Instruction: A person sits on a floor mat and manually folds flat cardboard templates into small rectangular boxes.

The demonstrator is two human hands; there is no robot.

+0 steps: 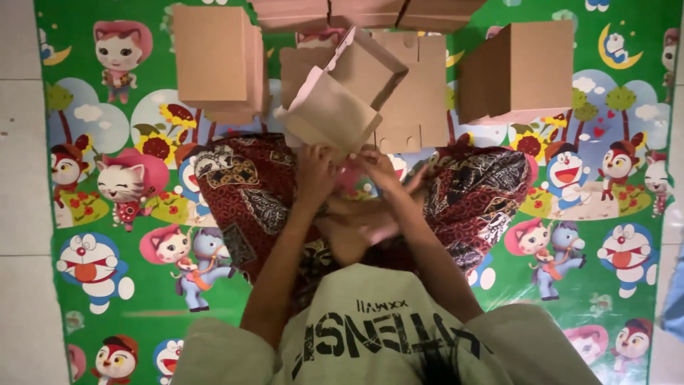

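Observation:
I sit cross-legged on a green cartoon mat, looking straight down. Both hands hold a half-folded brown cardboard box in front of my knees. My left hand grips its lower left edge. My right hand grips the lower right edge. The box is tilted, with its lid flap standing open toward the far side. A flat unfolded cardboard blank lies on the mat under and behind it.
A stack of folded boxes stands at far left, another folded box at far right, and more cardboard along the top edge. My legs in patterned cloth spread to both sides. White floor tiles border the mat.

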